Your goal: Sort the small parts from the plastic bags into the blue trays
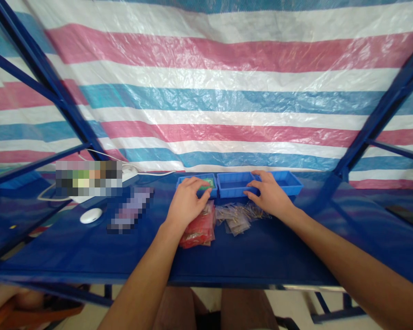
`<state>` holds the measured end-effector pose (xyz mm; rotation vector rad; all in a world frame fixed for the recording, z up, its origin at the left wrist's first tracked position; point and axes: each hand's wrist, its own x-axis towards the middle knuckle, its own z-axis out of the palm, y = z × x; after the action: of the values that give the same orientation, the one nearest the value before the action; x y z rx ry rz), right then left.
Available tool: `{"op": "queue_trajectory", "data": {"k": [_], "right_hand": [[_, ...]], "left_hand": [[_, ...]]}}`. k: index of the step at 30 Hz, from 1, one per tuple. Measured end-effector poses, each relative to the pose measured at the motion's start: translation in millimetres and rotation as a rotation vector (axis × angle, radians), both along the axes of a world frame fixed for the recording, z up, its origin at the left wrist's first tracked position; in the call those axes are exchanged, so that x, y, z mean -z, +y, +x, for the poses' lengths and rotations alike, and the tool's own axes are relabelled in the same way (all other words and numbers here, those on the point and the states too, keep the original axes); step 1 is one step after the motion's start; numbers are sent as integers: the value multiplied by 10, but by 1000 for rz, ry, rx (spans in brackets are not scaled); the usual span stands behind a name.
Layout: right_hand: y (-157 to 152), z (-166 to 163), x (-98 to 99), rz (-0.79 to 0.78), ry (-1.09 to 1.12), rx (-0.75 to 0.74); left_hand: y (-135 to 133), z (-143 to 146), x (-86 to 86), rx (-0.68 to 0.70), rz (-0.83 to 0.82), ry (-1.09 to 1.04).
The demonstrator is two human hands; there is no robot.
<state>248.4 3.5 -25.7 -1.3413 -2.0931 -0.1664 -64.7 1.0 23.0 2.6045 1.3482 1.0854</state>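
Observation:
My left hand (189,199) lies over the left blue bin (192,176), its fingers stretched across it and the thumb apart. Small green packets (208,184) show inside, partly covered by the hand. Just below that hand is a stack of red packets (198,231) in clear plastic. My right hand (270,192) rests at the longer blue bin (234,183) on the right, with fingers spread and bent over its near side; it seems to hold nothing. In front of this bin lies a loose pile of small clear bags (237,217), with brass-coloured bits in some.
On the left are a white round case (91,216), a blurred-out phone-like item (132,208) and a white power strip (129,173) with cables. Blue metal frame posts (371,114) flank the blue table (254,261). Striped plastic sheeting (227,101) hangs behind. Another person's arm (3,298) shows at lower left.

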Motion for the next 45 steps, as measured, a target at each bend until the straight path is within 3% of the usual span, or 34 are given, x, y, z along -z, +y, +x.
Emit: {"op": "queue_trajectory", "data": {"k": [14, 21, 27, 31, 36, 40, 45], "right_hand": [[-33, -69, -48, 43, -1, 17], [-190, -196, -213, 108, 160, -91], [-309, -355, -272, 3, 337, -271], [-277, -411, -177, -151, 540, -374], [-234, -436, -161, -277, 856, -492], [-281, -377, -306, -416, 1045, -628], [-350, -167, -448, -418, 1185, -539]], "left_hand": [[109, -110, 130, -13, -41, 93], [2, -89, -4, -16, 179, -25], [-109, 11, -53, 223, 347, -92], [-167, 121, -39, 403, 344, -76], [-242, 200, -58, 493, 347, -56], [-314, 188, -128, 371, 413, -149], [-304, 141, -170, 199, 285, -216]]}}
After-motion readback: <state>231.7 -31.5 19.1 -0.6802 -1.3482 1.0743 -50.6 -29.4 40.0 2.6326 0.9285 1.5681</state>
